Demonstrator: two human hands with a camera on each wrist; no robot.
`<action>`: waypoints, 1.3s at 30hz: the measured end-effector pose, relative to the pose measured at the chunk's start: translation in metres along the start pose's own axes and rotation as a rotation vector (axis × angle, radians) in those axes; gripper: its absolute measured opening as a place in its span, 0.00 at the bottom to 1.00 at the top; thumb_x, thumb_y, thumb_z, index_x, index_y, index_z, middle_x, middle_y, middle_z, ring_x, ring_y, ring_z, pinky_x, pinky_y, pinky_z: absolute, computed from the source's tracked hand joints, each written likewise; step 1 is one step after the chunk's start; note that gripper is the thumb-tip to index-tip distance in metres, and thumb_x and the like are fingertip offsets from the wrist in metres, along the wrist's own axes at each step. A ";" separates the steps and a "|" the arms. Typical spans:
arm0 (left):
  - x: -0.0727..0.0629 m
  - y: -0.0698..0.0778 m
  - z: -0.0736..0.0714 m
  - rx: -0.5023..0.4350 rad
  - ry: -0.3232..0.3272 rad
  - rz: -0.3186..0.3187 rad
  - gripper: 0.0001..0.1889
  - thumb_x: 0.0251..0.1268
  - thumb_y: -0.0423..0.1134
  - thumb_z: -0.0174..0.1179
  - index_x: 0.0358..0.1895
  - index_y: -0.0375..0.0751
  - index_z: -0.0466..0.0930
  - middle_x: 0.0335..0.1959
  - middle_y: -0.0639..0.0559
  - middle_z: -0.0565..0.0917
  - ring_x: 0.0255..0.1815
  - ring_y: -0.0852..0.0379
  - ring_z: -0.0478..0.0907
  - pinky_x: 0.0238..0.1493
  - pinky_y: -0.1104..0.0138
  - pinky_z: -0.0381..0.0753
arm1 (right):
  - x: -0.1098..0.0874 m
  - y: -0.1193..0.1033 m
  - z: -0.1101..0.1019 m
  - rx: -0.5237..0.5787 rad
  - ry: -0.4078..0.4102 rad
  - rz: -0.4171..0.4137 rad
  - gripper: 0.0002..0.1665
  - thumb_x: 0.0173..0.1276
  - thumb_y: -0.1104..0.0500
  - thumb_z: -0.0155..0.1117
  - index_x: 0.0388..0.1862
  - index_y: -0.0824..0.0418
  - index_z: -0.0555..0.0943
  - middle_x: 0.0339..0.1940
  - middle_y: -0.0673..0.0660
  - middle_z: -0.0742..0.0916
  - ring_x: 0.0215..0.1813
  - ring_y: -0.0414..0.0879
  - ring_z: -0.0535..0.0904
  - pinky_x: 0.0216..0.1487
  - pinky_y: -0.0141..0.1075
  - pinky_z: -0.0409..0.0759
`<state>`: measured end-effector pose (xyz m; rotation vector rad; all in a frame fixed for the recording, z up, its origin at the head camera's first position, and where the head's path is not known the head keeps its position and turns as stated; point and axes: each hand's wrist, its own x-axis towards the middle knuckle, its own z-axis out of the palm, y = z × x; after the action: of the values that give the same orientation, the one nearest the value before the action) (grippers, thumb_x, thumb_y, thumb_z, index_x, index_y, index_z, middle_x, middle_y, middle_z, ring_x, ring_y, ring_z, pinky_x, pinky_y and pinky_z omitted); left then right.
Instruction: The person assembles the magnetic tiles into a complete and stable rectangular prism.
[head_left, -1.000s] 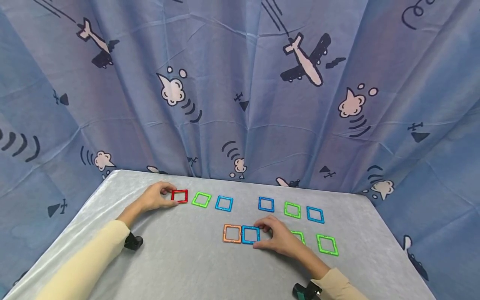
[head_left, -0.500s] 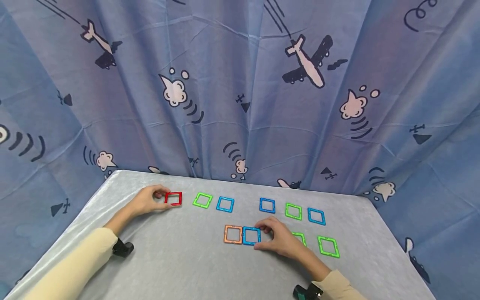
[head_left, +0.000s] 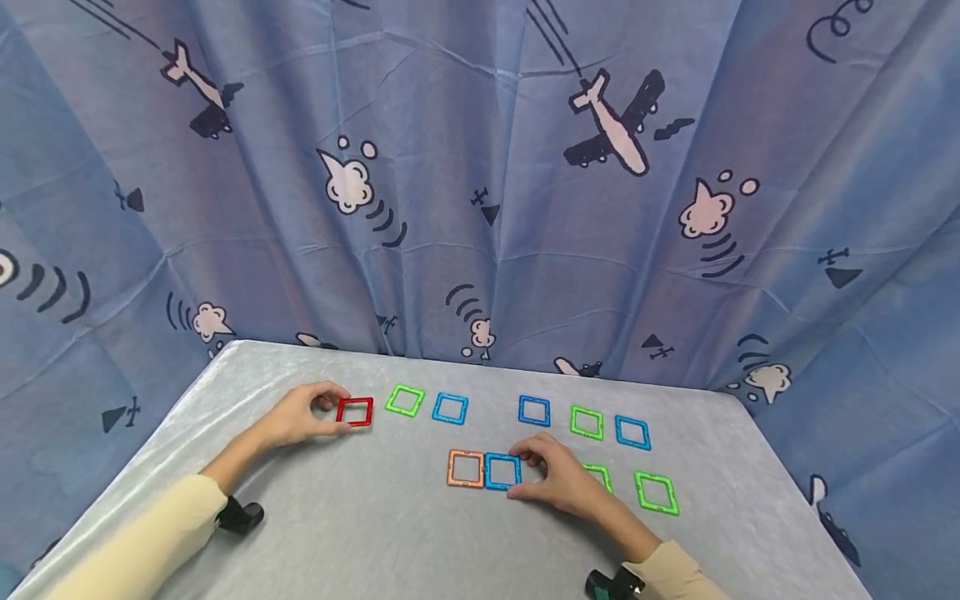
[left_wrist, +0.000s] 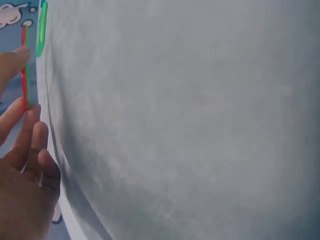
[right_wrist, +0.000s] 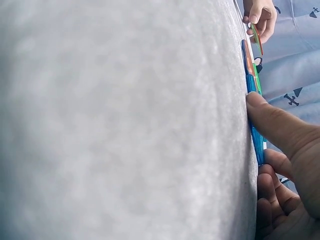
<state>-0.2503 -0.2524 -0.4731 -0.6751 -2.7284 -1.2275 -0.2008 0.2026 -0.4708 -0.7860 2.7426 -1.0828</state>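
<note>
My left hand pinches a red square magnetic tile, an open frame, between thumb and fingers at its left side. The left wrist view shows this tile edge-on, held off the table, with a green line along one face. At mid-table my right hand grips the right side of a blue square magnetic tile, its thumb on the near corner. Against that tile's left edge lies an orange square tile. In the right wrist view the blue tile is seen edge-on between thumb and fingers.
Along the back lie a green tile and a blue tile, then farther right a blue, a green and another blue tile. A green tile lies right of my right hand, which partly hides another.
My left hand first moved the red tile left, away from the green one, then brought it nearer me and slightly right, tilting it. My right hand stays on the blue tile.
</note>
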 end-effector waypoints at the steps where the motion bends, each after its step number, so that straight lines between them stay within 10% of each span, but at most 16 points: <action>1: -0.001 0.000 0.001 -0.002 -0.006 0.005 0.27 0.51 0.42 0.80 0.53 0.32 0.83 0.46 0.46 0.85 0.44 0.49 0.80 0.49 0.58 0.78 | 0.000 0.000 0.000 -0.001 0.000 -0.003 0.30 0.53 0.51 0.85 0.52 0.60 0.83 0.44 0.49 0.80 0.45 0.47 0.76 0.49 0.40 0.77; 39: -0.004 0.036 0.031 -0.130 -0.112 0.077 0.25 0.52 0.42 0.79 0.53 0.40 0.83 0.45 0.47 0.85 0.42 0.49 0.82 0.37 0.60 0.81 | 0.000 0.004 0.001 -0.005 0.016 -0.048 0.30 0.53 0.51 0.85 0.52 0.61 0.83 0.43 0.49 0.80 0.44 0.47 0.76 0.48 0.40 0.77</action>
<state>-0.2282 -0.2103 -0.4707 -0.8794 -2.6989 -1.3996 -0.2020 0.2047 -0.4740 -0.8525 2.7540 -1.0962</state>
